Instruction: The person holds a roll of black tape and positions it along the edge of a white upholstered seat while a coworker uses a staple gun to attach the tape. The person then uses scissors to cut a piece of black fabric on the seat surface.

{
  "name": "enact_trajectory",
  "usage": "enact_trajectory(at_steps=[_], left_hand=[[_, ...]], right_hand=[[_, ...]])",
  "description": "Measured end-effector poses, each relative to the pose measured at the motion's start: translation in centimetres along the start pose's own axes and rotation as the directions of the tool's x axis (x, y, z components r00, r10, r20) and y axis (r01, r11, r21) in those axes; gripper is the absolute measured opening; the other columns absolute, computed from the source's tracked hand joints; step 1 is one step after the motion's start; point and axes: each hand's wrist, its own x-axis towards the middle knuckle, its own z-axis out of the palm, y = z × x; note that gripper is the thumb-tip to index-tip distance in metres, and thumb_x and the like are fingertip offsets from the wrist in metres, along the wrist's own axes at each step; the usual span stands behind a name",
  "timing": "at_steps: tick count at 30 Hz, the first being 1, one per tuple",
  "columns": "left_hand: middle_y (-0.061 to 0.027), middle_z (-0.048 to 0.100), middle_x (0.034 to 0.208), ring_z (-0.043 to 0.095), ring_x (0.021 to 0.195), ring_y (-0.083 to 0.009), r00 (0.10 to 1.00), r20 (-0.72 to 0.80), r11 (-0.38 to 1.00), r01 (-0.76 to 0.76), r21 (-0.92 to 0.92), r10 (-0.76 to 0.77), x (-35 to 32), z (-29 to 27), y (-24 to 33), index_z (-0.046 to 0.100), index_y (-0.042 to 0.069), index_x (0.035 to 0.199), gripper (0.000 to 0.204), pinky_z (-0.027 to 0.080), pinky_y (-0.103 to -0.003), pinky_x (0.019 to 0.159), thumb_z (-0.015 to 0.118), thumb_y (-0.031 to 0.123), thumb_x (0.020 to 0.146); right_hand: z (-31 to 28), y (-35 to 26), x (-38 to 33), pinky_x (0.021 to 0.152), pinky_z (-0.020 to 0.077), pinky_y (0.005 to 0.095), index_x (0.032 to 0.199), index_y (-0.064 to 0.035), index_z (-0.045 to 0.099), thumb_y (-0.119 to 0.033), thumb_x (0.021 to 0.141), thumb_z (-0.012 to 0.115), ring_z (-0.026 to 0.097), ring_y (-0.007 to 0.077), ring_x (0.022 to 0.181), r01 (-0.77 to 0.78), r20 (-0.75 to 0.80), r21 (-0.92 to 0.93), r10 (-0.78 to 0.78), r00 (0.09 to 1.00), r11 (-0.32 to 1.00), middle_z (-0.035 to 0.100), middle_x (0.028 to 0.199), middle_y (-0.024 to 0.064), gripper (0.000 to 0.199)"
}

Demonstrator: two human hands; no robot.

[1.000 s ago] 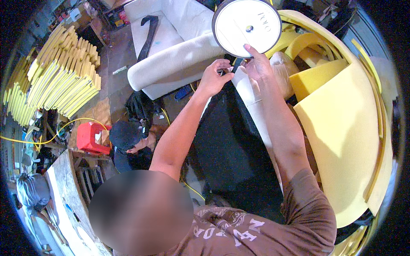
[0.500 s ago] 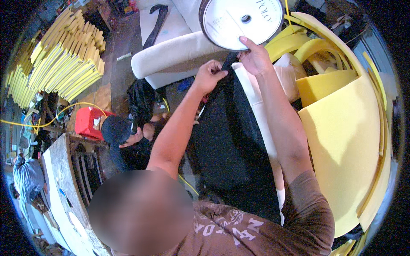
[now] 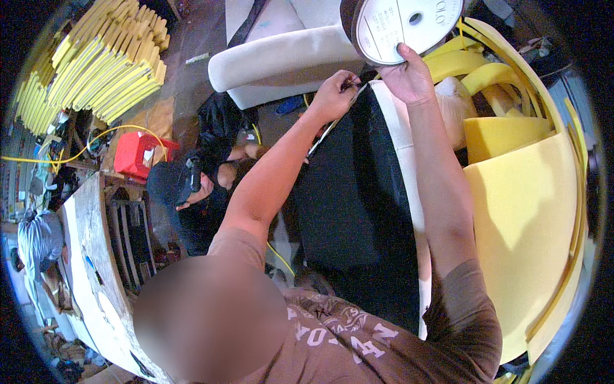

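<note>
My right hand (image 3: pixel 409 78) grips the lower rim of a reel (image 3: pixel 384 29) with a white round label, its thumb on the face. My left hand (image 3: pixel 336 96) is closed in a pinch on black webbing, whose short visible stretch runs toward the reel; the fingertips are partly hidden. Both hands are over the far end of an upholstered piece with a black fabric panel (image 3: pixel 345 211) and a cream padded edge (image 3: pixel 404 153). A thin pale strip (image 3: pixel 326 137) runs along the panel's left edge below my left hand.
A co-worker in a black cap (image 3: pixel 169 182) crouches left of the panel, near a red plastic stool (image 3: pixel 137 157). Beyond lies a cream padded piece (image 3: pixel 275 61). Yellow foam sheets (image 3: pixel 524 211) stand at right; stacked foam strips (image 3: pixel 109 70) sit far left. A yellow hose (image 3: pixel 96 144) crosses the left side.
The reel and both hands appear farther right and slightly higher, as the whole view has shifted. Less webbing shows between my hands, and the pale strip along the panel's left edge is more visible.
</note>
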Motion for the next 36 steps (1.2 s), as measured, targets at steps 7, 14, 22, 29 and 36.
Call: enact_trajectory(at_steps=[7,14,22,29,36], left_hand=[[-0.0018,0.06,0.086,0.052,0.08,-0.0104,0.902,0.432,0.904,0.184,-0.385,0.0,3.7,-0.5,3.0,0.062,0.0,0.099,0.021,0.043,-0.026,0.075,0.062,0.019,0.089],[-0.0074,0.062,0.098,0.054,0.09,-0.0162,0.921,0.389,0.995,0.029,-0.094,0.01,4.8,1.0,4.3,0.061,-0.003,0.104,0.031,0.042,-0.03,0.085,0.057,0.024,0.091],[-0.0151,0.063,0.102,0.057,0.098,-0.0221,0.898,0.432,0.992,-0.117,0.056,0.082,7.0,1.8,2.5,0.061,-0.001,0.102,0.028,0.041,-0.034,0.092,0.053,0.023,0.091],[-0.0173,0.064,0.097,0.061,0.096,-0.0313,0.995,0.066,0.99,-0.088,0.109,0.081,3.8,4.1,3.2,0.055,0.002,0.115,0.045,0.045,-0.039,0.087,0.066,0.028,0.079],[-0.0215,0.024,0.147,0.019,0.137,-0.0379,0.92,-0.343,0.936,0.275,0.219,-0.19,-2.6,9.8,5.9,0.02,-0.002,0.141,0.091,0.022,-0.051,0.108,0.072,0.029,0.074]], right_hand=[[-2.0,-1.3,-0.7,0.084,0.0441,0.0414,0.127,-0.0116,0.052,-0.03,0.081,0.066,0.057,0.0233,0.108,-0.012,0.044,0.044,0.01,0.999,0.999,0.061,0.12,0.0061,0.051],[-2.7,-2.0,-0.1,0.075,0.0466,0.0386,0.128,-0.0104,0.05,-0.034,0.083,0.058,0.06,0.0234,0.102,0.073,0.051,0.176,-0.083,0.995,0.982,0.061,0.118,0.0078,0.052],[-3.4,-2.0,0.8,0.089,0.0476,0.0453,0.131,-0.0076,0.044,-0.038,0.081,0.057,0.058,0.0296,0.108,0.127,-0.174,0.056,-0.115,0.978,0.99,0.057,0.122,0.0122,0.06],[-3.8,-2.0,1.6,0.095,0.045,0.0471,0.135,-0.008,0.039,-0.034,0.079,0.058,0.057,0.0309,0.11,0.194,-0.205,0.106,-0.169,0.964,0.975,0.056,0.124,0.0135,0.064],[-2.5,-2.4,1.4,0.09,0.0493,0.0421,0.13,-0.0094,0.048,-0.034,0.075,0.067,0.062,0.0281,0.104,0.124,-0.153,0.093,-0.109,0.982,0.988,0.061,0.12,0.0098,0.063]])
